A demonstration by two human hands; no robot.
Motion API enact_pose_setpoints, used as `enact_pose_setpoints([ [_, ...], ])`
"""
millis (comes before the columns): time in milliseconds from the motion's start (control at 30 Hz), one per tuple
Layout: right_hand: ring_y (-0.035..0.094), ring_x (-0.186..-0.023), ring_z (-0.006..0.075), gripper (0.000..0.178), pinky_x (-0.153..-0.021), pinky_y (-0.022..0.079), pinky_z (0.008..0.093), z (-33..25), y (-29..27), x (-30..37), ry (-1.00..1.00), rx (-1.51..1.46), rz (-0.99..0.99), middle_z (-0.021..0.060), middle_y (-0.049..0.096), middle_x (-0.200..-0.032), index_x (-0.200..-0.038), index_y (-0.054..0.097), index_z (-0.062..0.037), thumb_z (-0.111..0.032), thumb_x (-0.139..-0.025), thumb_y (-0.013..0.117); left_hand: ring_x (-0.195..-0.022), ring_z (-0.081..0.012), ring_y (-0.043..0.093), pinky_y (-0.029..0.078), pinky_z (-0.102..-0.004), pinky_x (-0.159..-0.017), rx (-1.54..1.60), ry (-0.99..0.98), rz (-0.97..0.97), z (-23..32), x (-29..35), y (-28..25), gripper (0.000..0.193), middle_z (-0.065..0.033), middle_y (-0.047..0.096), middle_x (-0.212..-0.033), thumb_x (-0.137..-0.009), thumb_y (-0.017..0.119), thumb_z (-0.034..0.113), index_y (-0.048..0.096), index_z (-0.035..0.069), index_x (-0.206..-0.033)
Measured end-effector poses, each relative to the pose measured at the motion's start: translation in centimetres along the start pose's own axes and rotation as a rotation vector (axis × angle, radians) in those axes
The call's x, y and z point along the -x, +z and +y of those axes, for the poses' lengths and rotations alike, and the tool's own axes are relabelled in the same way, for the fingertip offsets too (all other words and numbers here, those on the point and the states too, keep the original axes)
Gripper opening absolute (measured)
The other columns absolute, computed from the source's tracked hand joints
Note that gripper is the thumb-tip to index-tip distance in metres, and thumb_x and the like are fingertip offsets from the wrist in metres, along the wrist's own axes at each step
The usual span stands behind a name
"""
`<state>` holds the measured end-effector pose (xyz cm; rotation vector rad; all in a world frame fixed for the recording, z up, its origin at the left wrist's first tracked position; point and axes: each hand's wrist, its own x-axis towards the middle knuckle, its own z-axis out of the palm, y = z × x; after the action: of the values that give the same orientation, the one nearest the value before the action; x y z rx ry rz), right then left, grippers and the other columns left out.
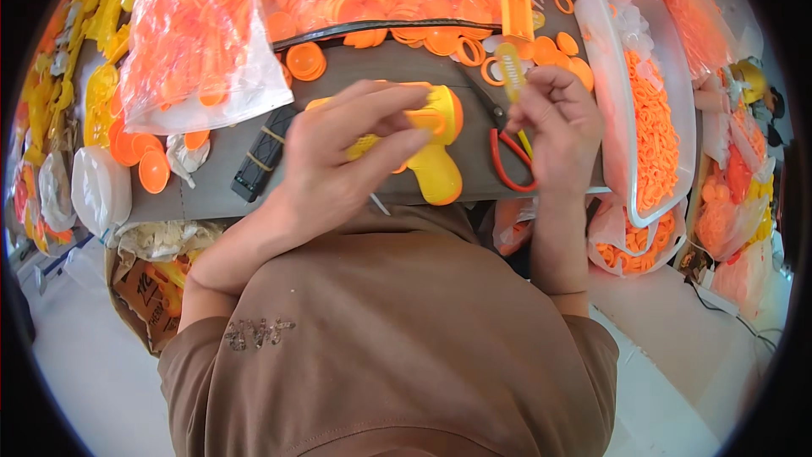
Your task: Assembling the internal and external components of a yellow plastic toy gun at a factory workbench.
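A yellow toy gun (437,176) with orange parts lies at the middle of the work surface, its rounded grip pointing toward me. My left hand (342,140) reaches across its body, thumb below and fingers above, and hides much of it. The fingertips appear to rest against the toy's side. Raised to the right, my right hand (558,123) pinches a small translucent yellowish strip (510,70) with lettering on it. Just beneath that hand are red-handled scissors (501,171), their dark blades pointing away from me.
Left of the toy lies a black bar-shaped bundle (262,156) with tan bands. Clear bags of orange parts (199,30) cover the back. A white bin (622,131) of orange rings stands right; orange discs (306,61) lie loose. A cardboard box (139,300) sits below left.
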<state>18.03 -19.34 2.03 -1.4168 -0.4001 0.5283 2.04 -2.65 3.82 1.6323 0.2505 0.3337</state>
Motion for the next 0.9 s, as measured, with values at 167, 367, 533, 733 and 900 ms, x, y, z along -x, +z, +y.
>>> enact_pose_setpoints([
  [167,0.061,-0.07,0.0148,0.017,-0.06,0.052,0.0258,0.5,6.7,3.5,-0.248,-0.022,-0.076,0.0123,0.061,-0.086,-0.099,0.054,0.0055,0.007,-0.083,0.058,-0.075,-0.0083,0.06,0.049,-0.0223,-0.067,0.332,-0.078,0.038,-1.1,-1.0,1.7,0.019,-0.0062,0.063,-0.087,-0.089,0.059,0.006,0.061,-0.006,-0.104],
  [367,0.062,-0.083,0.0203,0.023,-0.071,0.051,0.0287,-0.7,4.5,1.1,-0.756,0.48,-0.247,0.0175,0.062,-0.097,-0.1,0.057,0.0053,0.007,-0.078,0.065,-0.066,-0.0068,0.059,0.049,-0.021,-0.059,0.25,-0.179,-0.063,0.6,-0.9,-1.6,0.017,-0.0038,0.064,-0.075,-0.092,0.055,0.011,0.063,-0.003,-0.097],
  [533,0.062,-0.083,0.0296,0.024,-0.07,0.052,0.0328,-2.1,4.0,-0.2,-1.115,0.666,-0.59,0.0169,0.06,-0.103,-0.091,0.063,0.0025,0.002,-0.068,0.067,-0.058,-0.0085,0.053,0.045,-0.0251,-0.054,0.024,-0.229,-0.378,1.6,-1.3,-2.5,0.012,-0.0045,0.058,-0.066,-0.089,0.056,0.006,0.062,-0.001,-0.095],
  [733,0.062,-0.081,0.0291,0.025,-0.064,0.053,0.034,-2.0,3.4,1.5,-1.086,0.742,-0.626,0.0149,0.061,-0.099,-0.088,0.063,0.0025,0.003,-0.064,0.066,-0.057,-0.0116,0.054,0.046,-0.0269,-0.054,0.007,-0.141,-0.448,0.2,-0.7,-2.0,0.014,-0.0077,0.057,-0.065,-0.087,0.059,0.007,0.062,-0.002,-0.096],
  [900,0.061,-0.08,0.0283,0.027,-0.065,0.051,0.0323,-1.3,1.2,1.4,-0.991,0.749,-0.598,0.013,0.061,-0.095,-0.09,0.063,0.0011,0.005,-0.064,0.067,-0.071,-0.0193,0.057,0.047,-0.0309,-0.062,-0.259,0.104,-0.231,-0.5,-0.3,-2.1,0.022,-0.0089,0.061,-0.081,-0.078,0.066,0.007,0.064,0.003,-0.1],
])
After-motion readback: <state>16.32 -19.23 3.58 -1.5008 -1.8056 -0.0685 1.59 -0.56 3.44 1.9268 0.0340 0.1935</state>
